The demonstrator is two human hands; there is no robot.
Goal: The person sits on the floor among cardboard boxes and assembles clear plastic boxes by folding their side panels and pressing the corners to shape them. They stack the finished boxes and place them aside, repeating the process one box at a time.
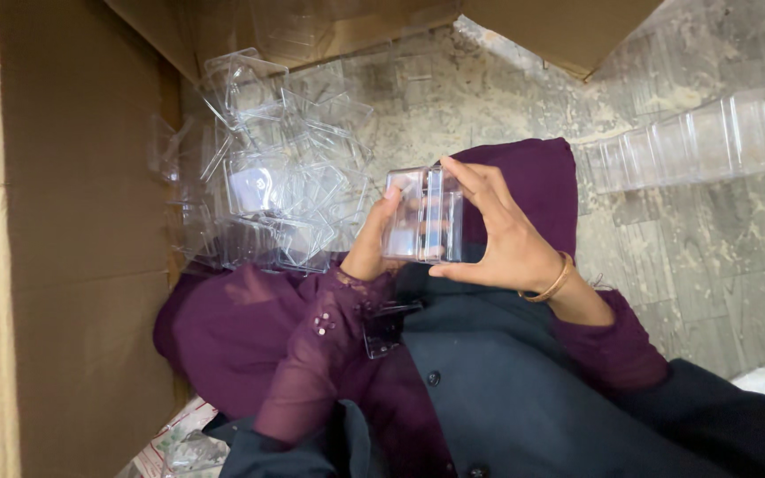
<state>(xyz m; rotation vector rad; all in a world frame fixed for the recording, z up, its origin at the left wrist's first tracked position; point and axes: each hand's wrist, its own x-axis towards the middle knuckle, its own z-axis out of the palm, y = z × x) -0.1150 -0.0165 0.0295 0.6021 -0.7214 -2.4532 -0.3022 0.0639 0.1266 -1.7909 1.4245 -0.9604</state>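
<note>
A small clear plastic box is held up in front of me between both hands. My left hand grips its left side, thumb up along the edge. My right hand wraps its right side, fingers spread over the top; a gold bangle sits on that wrist. Another clear plastic piece lies on my lap below the hands. I wear purple sleeves and a dark buttoned garment.
A pile of clear plastic boxes lies on the stone floor just left of the hands. A large cardboard box stands at the left. A nested row of clear boxes stretches along the right. Cardboard flaps hang above.
</note>
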